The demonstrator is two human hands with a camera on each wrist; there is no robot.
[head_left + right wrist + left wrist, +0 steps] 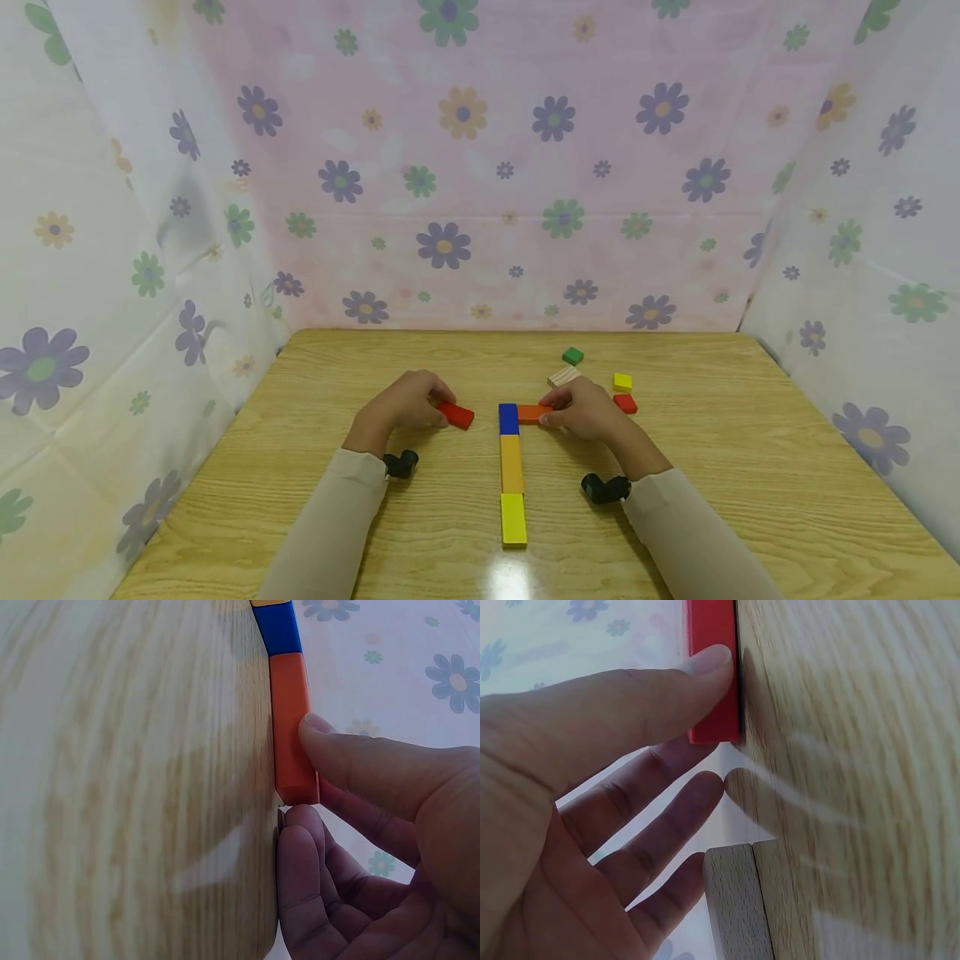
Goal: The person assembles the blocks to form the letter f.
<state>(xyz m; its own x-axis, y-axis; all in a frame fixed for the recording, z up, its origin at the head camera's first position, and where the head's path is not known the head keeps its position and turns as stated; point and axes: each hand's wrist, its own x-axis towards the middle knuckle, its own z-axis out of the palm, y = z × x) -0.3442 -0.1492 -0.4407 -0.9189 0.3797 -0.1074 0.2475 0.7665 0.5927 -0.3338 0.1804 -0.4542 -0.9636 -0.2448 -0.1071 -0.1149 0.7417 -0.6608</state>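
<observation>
My left hand [408,402] pinches one end of a red block [457,415] low over the table, the thumb lying across its face in the left wrist view. A plain wooden block [739,904] sits by that hand's little finger. With thumb and fingers, my right hand [588,408] holds an orange block [532,414] whose far end meets a blue block [508,419]. From the blue block, a yellow-orange block [512,463] and a bright yellow block [513,520] run in a line toward me. The orange block stands out to the right of that line.
Beyond my right hand lie a striped wooden block [563,377], a small green block [573,356], a small yellow block [622,382] and a small red block [626,404]. Flower-printed cloth [495,183] encloses the wooden table [300,417] at the back and sides.
</observation>
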